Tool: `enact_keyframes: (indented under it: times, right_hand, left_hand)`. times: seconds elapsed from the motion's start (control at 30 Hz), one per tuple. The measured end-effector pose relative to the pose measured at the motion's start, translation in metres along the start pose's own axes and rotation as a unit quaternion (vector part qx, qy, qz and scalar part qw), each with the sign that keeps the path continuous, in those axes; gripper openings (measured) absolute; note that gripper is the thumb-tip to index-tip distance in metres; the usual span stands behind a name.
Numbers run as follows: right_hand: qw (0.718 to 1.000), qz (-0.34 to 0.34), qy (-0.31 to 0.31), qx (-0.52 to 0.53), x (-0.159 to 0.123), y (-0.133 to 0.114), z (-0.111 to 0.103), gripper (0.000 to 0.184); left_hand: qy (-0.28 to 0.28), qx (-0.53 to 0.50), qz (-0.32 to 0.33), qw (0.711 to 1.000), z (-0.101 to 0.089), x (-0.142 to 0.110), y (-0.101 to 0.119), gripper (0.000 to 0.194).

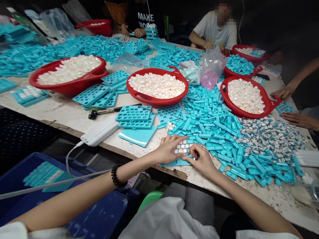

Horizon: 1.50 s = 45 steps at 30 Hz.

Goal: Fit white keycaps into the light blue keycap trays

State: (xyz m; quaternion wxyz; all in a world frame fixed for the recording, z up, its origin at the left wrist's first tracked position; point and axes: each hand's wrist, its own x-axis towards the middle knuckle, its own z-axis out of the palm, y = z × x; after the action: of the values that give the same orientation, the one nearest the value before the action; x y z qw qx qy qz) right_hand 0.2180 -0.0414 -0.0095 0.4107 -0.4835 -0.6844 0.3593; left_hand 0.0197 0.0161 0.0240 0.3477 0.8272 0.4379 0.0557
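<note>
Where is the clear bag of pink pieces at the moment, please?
The bag stands upper right in the head view, behind the right red basin.

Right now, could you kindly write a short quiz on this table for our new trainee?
1. True or false: the black beaded bracelet is on the right wrist.
2. Fill in the blank: the red basin nearest the left hand and right hand holds ___ pieces.
3. Which lies under both hands: A a teal tray, B a red basin, C a blue crate?

Key: 1 false, it is on the left wrist; 2 white; 3 A.
</note>
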Motion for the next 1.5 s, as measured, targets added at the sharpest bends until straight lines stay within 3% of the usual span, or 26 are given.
enact_keyframes:
  times: [0.3,0.8,0.9,1.0,1.07,1.17,1.3,1.4,1.5]
  right_hand:
    - [1.000,-0.004,-0.005,0.001,0.000,0.000,-0.001,0.037]
    - [0.999,0.010,-0.024,-0.043,0.001,0.001,-0.005,0.022]
    - [0.998,0.003,-0.052,-0.032,0.005,-0.005,-0.011,0.020]
    - [0.993,-0.001,-0.118,-0.026,0.013,-0.014,-0.033,0.017]
    - [0.990,0.011,-0.121,-0.076,0.020,-0.020,-0.058,0.011]
    - [0.975,0.065,-0.019,-0.211,0.026,-0.022,-0.107,0.008]
    - [0.890,0.196,0.133,-0.389,0.025,-0.006,-0.166,0.006]
    - [0.843,0.260,0.153,-0.445,0.022,0.013,-0.187,0.009]
    - [0.836,0.267,0.151,-0.454,0.021,0.027,-0.191,0.010]
  left_hand:
    - [-0.011,0.004,0.031,0.999,-0.001,0.000,-0.009,0.078]
    - [0.015,0.033,-0.006,0.999,0.002,0.003,0.002,0.080]
    - [0.026,0.025,0.004,0.999,0.005,0.002,-0.001,0.079]
    - [0.056,0.024,0.010,0.998,0.009,-0.001,-0.003,0.073]
    - [0.081,0.025,0.014,0.996,0.012,-0.004,-0.003,0.071]
    - [0.113,0.025,0.026,0.993,0.015,-0.007,-0.003,0.068]
    - [0.131,0.032,0.039,0.990,0.018,-0.007,-0.006,0.066]
    - [0.147,0.047,0.058,0.986,0.021,-0.006,-0.010,0.061]
    - [0.163,0.067,0.076,0.981,0.024,-0.006,-0.011,0.055]
